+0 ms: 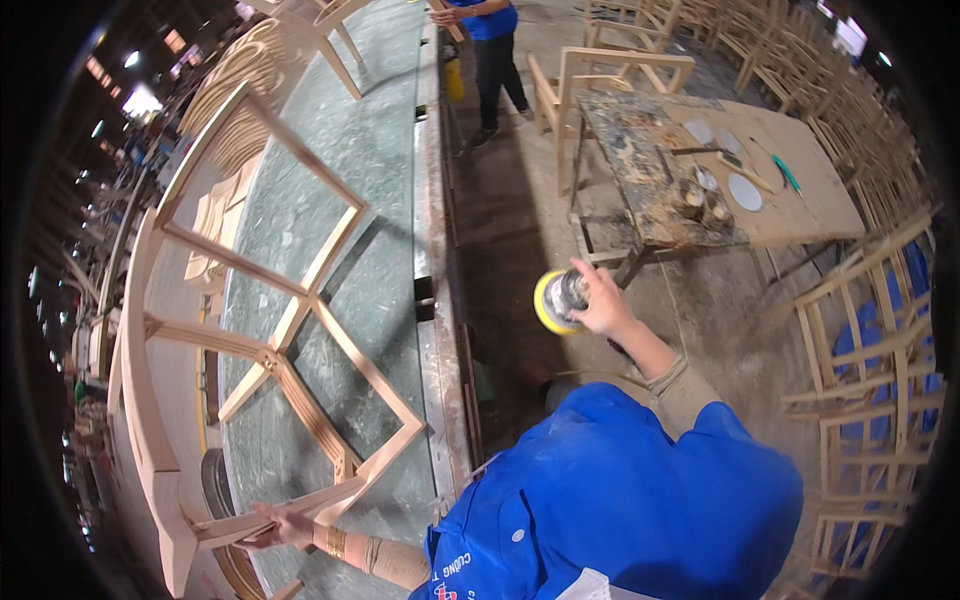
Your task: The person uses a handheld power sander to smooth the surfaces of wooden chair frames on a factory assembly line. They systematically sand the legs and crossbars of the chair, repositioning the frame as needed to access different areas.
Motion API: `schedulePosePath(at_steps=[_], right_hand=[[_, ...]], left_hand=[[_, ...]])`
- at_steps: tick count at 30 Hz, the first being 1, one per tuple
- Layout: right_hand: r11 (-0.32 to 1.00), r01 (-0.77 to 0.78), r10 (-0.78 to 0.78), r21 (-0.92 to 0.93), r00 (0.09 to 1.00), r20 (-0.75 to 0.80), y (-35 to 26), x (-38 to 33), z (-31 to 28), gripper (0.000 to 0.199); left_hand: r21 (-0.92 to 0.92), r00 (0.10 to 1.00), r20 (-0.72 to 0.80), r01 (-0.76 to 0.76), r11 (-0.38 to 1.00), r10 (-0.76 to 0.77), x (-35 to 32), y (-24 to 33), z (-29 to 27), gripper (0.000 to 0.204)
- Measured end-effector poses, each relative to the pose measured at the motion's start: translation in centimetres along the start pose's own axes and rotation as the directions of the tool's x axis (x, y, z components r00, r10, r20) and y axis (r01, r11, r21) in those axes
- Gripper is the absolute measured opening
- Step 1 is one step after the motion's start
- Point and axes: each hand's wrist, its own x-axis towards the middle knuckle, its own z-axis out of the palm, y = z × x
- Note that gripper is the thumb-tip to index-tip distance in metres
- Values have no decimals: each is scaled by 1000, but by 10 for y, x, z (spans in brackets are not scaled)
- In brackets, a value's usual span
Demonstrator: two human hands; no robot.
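My right hand (606, 302) is wrapped round a round handheld sander (553, 302) with a yellow pad rim, raised off to the right of the workbench. A bare wooden chair frame (236, 262) leans tilted on the workbench (385, 130), its curved outer leg toward the left. At the near end of that frame, my left hand (285, 527) grips a lower rail, with the fingers partly hidden by the wood. The sander is apart from the frame.
A worn side table (800, 180) holds pale sanding discs (745, 192), a hammer (697, 150) and a green-handled tool (786, 173). Another person (493, 40) works across the bench's far end. Chair frames (880, 350) are stacked at right; curved wooden parts (235, 80) lie left.
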Motion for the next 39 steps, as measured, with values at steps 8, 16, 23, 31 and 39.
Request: schedulePosePath(at_steps=[8, 16, 23, 31, 39], right_hand=[[975, -190, 220, 114, 880, -421, 55, 41, -84, 93], [906, -403, 369, 125, 612, -699, 193, 123, -215, 88], [632, -774, 522, 28, 400, -754, 328, 179, -294, 92], [508, -782, 402, -362, 587, -703, 372, 231, -319, 72], [802, -283, 297, -526, 953, -61, 255, 305, -207, 46]], left_hand=[[59, 975, -188, 134, 989, -121, 6, -2, 12, 55], [352, 845, -514, 363, 863, -146, -2, 53, 53, 66], [372, 865, -483, 345, 862, -138, -32, 115, 87, 83], [424, 871, -480, 337, 841, -107, -63, 148, 92, 87], [490, 790, -566, 553, 673, -237, -65, 180, 141, 89]])
